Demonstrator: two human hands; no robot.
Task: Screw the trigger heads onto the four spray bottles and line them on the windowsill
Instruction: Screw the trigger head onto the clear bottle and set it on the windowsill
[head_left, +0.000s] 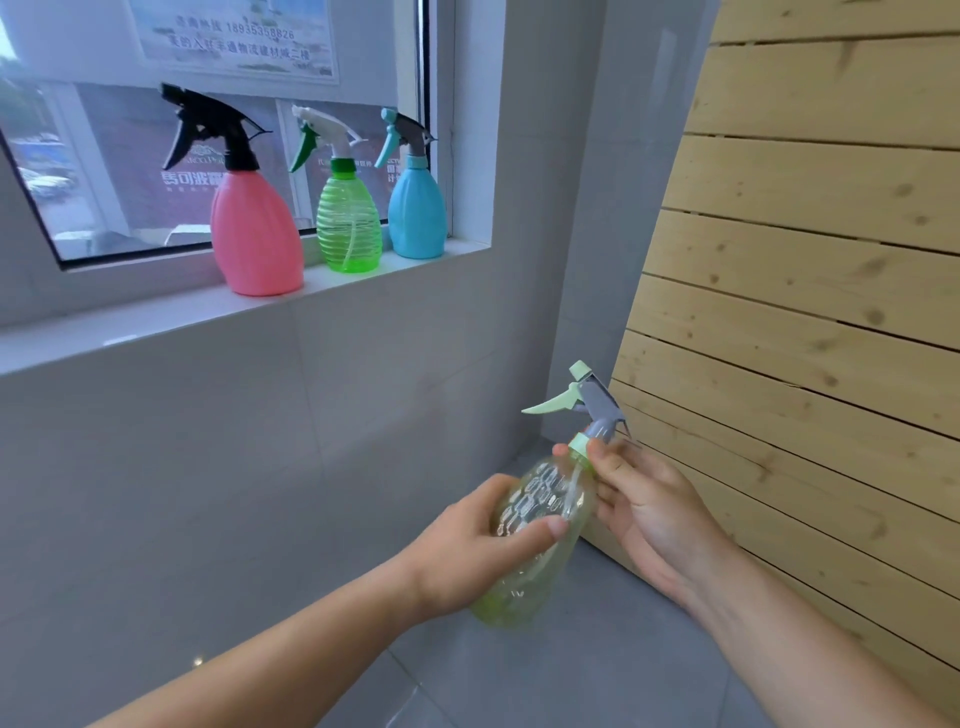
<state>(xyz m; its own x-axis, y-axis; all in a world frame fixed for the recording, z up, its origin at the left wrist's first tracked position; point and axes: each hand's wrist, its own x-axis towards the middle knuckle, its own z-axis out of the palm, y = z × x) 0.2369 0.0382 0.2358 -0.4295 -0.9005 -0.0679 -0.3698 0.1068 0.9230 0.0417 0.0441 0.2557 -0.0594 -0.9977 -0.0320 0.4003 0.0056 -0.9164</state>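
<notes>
Three spray bottles stand with trigger heads on the white windowsill (130, 322): a pink bottle (257, 239) with a black head, a clear green ribbed bottle (349, 226) with a white and green head, and a blue bottle (417, 213) with a grey and teal head. Below the sill I hold a pale yellow-green clear bottle (540, 525), tilted to the right. My left hand (467, 551) wraps around its body. My right hand (644, 509) pinches the light green collar of its grey trigger head (592, 405), which sits on the bottle's neck.
A wall of light wooden slats (810, 291) rises at the right, close behind my right hand. Grey tiled wall runs under the sill and grey tiled floor (597, 675) lies below. The window glass behind the bottles carries a poster and lettering.
</notes>
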